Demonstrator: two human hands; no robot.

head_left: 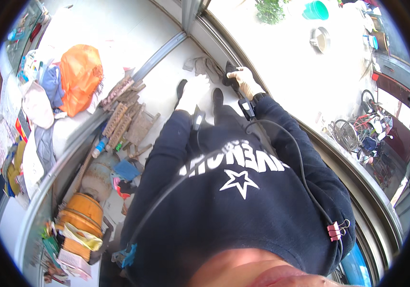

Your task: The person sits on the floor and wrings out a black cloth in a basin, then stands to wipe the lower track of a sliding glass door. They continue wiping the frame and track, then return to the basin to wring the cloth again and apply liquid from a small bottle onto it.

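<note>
My left hand point(195, 90), in a pale glove, is held out above the floor beside a black shoe point(181, 90). Glare washes out its fingers. My right hand point(246, 82), also gloved, is closed round a black object point(231, 76) close to the window track; its kind is not clear. A second black shoe point(218, 98) shows between the two hands. Just beyond them a crumpled grey cloth point(203, 65) lies on the pale floor. Cabled black devices sit at both wrists, one on the left point(197, 118) and one on the right point(247, 110).
Metal sliding-frame tracks point(159, 55) run on both sides of me. To the left are wooden pieces point(119, 119), an orange bag point(81, 79), heaped clothes and an orange drum-shaped container point(80, 210). Outside on the right stand bicycles point(348, 131), a metal basin point(320, 40) and a green bucket point(316, 10).
</note>
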